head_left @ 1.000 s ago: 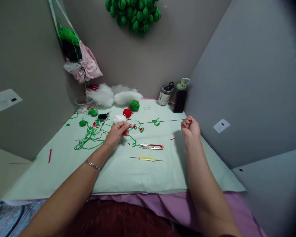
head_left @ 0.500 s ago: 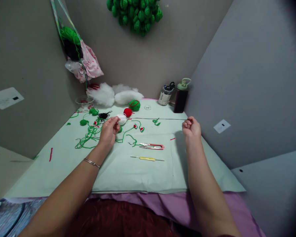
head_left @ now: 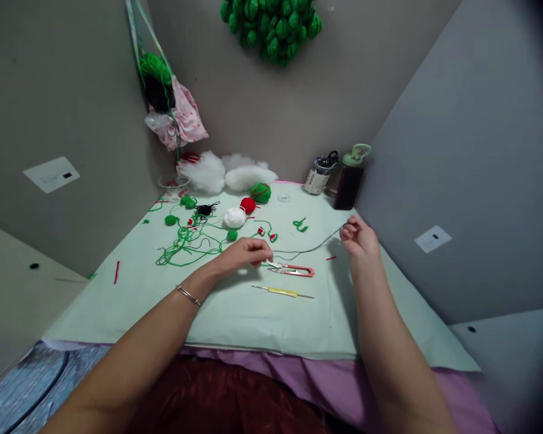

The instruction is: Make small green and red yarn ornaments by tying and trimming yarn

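My right hand is closed at the right of the table, pinching one end of a black yarn strand. The strand sags leftward toward my left hand, which is low over the cloth with its fingers bent together. Bits of green yarn show at those fingertips, but what they grip is hidden. Touching or just beside them are the blades of orange-handled thread snips. A crochet hook with a yellow grip lies nearer to me. Behind the left hand are a small green ball and two small red-and-green crocheted pieces.
Tangled green yarn spreads at left, near a black yarn bundle. White, red and green yarn balls sit before white stuffing. A pen holder and bottle stand back right.
My left hand has moved down and right from the white ball to the snips. The black strand, taut before, now hangs slack. The view has shifted a little; my right hand still holds the strand.
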The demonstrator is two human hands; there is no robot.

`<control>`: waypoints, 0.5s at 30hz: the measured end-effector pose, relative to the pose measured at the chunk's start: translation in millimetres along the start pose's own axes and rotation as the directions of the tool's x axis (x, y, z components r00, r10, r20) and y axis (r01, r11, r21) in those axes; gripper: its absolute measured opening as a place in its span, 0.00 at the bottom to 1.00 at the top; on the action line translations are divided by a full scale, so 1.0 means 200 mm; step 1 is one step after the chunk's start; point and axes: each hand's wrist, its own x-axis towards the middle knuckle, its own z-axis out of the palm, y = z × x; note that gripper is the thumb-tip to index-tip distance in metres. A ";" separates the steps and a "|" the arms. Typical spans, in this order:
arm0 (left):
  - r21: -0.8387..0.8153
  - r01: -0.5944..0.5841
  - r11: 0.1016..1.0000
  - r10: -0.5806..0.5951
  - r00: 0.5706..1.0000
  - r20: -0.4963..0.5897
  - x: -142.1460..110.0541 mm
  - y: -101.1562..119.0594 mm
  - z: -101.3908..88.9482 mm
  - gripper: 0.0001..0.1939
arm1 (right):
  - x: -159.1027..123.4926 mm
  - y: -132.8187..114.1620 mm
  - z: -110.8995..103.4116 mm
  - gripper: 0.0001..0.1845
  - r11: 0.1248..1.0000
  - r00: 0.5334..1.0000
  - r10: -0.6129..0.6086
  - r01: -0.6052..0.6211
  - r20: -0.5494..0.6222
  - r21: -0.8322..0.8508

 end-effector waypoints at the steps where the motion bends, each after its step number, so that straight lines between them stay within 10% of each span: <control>1: 0.031 0.015 0.999 -0.017 0.998 0.059 0.00 0.00 0.01 0.12 | 0.00 0.01 0.00 0.12 1.000 1.000 0.013 -0.013 0.011 -0.009; 9: 0.296 -0.002 0.955 -0.009 0.999 0.038 -0.03 0.07 -0.05 0.14 | -0.02 0.06 0.02 0.09 0.997 0.995 0.042 -0.036 0.092 -0.065; 15: 0.763 0.135 0.632 0.003 0.984 -0.177 -0.18 0.28 -0.34 0.16 | -0.04 0.07 0.04 0.10 0.995 0.994 0.023 -0.013 0.105 -0.099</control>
